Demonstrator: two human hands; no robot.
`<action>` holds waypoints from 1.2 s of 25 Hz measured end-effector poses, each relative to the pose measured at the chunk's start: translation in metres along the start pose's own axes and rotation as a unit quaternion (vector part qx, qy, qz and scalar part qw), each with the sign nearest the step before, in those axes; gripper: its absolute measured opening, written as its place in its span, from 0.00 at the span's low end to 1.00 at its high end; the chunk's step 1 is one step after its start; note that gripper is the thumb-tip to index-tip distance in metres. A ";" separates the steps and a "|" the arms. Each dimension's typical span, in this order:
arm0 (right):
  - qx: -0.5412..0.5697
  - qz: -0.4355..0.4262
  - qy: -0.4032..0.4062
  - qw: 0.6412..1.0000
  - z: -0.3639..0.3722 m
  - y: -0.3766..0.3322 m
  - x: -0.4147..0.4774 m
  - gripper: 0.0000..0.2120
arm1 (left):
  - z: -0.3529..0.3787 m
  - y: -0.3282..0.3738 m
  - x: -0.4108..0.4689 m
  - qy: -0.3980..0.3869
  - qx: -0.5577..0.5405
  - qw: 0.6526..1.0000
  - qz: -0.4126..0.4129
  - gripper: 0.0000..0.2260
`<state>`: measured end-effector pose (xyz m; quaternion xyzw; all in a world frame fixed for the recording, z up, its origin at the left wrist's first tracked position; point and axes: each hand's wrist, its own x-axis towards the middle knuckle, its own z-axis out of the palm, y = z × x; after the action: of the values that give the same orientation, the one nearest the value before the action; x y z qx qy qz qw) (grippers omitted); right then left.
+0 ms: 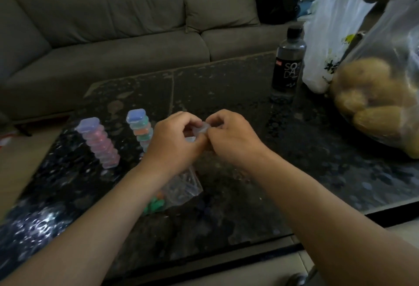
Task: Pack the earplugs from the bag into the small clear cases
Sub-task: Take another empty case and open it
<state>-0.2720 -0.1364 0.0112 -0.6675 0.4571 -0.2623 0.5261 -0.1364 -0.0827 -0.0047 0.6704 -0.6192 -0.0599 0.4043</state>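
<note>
Earplugs (pixel 154 205) sit in the bag (pixel 181 186) on the table (pixel 249 172), right under the left wrist, so that hand's nearer; stacks (pixel 99 142) to its left, free room to its right. Left hand (pixel 174 140) and right hand (pixel 231 136) both pinch one case (pixel 200 128) with curled fingertips above the bag; can't tell if it's open.

Dark bottle (pixel 288 61) label: "SODA".

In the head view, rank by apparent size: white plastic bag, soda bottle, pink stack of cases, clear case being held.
1. white plastic bag
2. soda bottle
3. pink stack of cases, close to the bottle and nearer the camera, so unsure
4. clear case, partly covered
</note>
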 end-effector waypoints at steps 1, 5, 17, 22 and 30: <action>0.037 -0.002 -0.017 0.999 0.008 0.000 0.001 0.07 | -0.009 -0.003 -0.007 0.013 -0.037 0.999 -0.008 0.07; 0.113 -0.006 -0.111 0.987 0.034 -0.006 -0.006 0.09 | -0.041 -0.020 -0.029 0.024 -0.093 0.995 -0.009 0.09; 0.157 0.054 -0.159 0.973 0.066 -0.012 -0.018 0.11 | -0.063 -0.041 -0.063 0.060 -0.098 0.992 -0.045 0.09; 0.157 0.029 -0.183 0.970 0.072 -0.013 -0.021 0.11 | -0.071 -0.045 -0.053 0.122 -0.171 0.967 -0.144 0.09; 0.048 -0.024 -0.159 0.986 0.071 -0.013 -0.026 0.16 | -0.073 -0.044 -0.052 0.018 -0.327 0.893 -0.309 0.13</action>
<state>-0.2202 -0.0801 0.0050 -0.6855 0.3382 -0.1867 0.6171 -0.0710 -0.0066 -0.0050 0.6589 -0.3190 -0.3691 0.5725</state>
